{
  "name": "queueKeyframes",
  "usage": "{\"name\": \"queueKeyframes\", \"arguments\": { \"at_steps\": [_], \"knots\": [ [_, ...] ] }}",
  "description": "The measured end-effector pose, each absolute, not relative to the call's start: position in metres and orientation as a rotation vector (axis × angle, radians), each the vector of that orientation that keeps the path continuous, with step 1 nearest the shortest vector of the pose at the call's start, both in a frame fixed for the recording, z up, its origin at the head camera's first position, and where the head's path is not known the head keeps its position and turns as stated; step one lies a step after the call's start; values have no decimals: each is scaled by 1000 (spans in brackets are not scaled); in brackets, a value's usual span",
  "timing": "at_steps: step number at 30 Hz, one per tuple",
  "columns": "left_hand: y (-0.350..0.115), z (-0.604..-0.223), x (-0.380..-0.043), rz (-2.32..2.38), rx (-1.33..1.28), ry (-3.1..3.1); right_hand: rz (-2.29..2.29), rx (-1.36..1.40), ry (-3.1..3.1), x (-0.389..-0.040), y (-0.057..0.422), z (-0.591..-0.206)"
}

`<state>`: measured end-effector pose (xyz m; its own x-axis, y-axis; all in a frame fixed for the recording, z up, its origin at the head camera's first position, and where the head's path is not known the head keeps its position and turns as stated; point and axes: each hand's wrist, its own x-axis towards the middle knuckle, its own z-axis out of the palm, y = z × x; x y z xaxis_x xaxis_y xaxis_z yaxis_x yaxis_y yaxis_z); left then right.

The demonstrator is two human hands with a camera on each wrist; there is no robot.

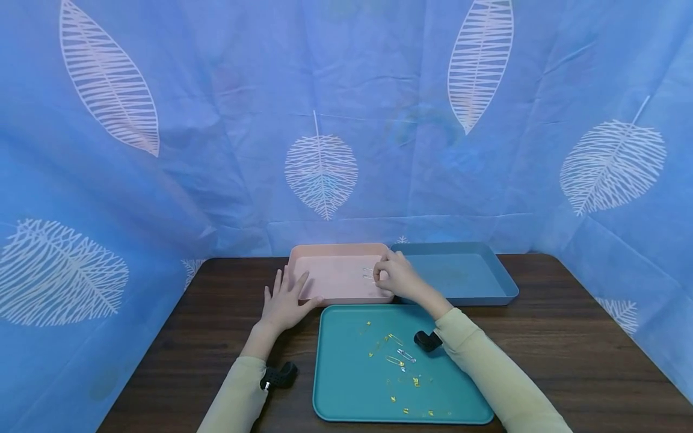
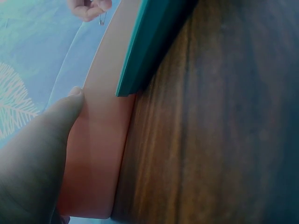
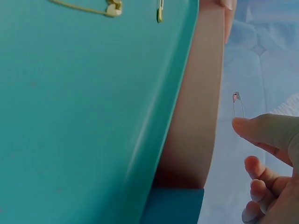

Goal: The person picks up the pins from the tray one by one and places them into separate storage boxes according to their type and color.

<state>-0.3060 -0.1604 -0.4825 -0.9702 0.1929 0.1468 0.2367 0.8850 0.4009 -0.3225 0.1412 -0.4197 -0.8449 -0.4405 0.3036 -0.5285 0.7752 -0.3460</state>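
Over the right end of the pink tray (image 1: 335, 248), my right hand (image 1: 399, 278) pinches a silver safety pin (image 3: 237, 99) between thumb and fingertips. In the right wrist view, the pin's head points away from the hand. My left hand (image 1: 284, 311) rests at the pink tray's front left corner, its fingers spread and straight. The left thumb (image 2: 70, 105) lies along the front wall in the left wrist view. Several gold and silver safety pins (image 1: 406, 355) are scattered on the teal tray (image 1: 346, 385) in front.
A blue tray (image 1: 455, 270) stands at the right of the pink one, their sides close together. All three trays are on a dark wooden table (image 1: 574, 337). Behind hangs a blue cloth (image 1: 379, 180) with white leaf prints.
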Motion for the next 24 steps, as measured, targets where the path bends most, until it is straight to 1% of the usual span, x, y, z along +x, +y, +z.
{"name": "queueKeyframes", "arguments": {
  "at_steps": [24],
  "knots": [
    [-160,-480,-305,-618,-335,-2947,472,664,-2858,-362,113,-417]
  ]
}}
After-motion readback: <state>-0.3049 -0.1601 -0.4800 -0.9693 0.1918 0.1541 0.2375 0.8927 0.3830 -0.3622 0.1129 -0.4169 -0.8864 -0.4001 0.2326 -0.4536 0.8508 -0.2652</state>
